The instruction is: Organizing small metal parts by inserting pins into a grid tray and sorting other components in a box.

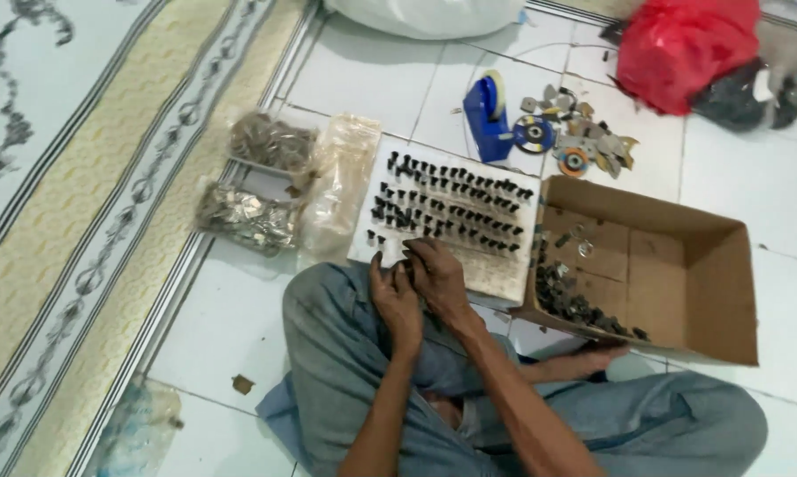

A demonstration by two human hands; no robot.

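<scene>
Small black peg-like parts [451,199] stand upright in rows on a flat white rectangular board [504,269], which lies on the white tiled floor [231,327] just ahead of our crossed legs in grey-blue trousers [328,353]. Both our hands meet at the board's near edge. Our left hand [396,302] has its fingers curled in narrowly, and our right hand [440,278] lies against it with fingers bent toward the front row of parts; we cannot tell whether either hand pinches a part, since the fingertips hide each other.

Just right of the board, touching it, an open brown cardboard box [681,283] lies with a heap of dark small parts [575,305] along its near wall. Beyond the board we see a blue tape dispenser [487,110] and, beside it, scattered flat metal pieces and small discs [575,132]. A red plastic bag [681,49] sits further back. Left of the board lie clear plastic bags of small metal parts [257,181], next to a patterned cream carpet [72,203].
</scene>
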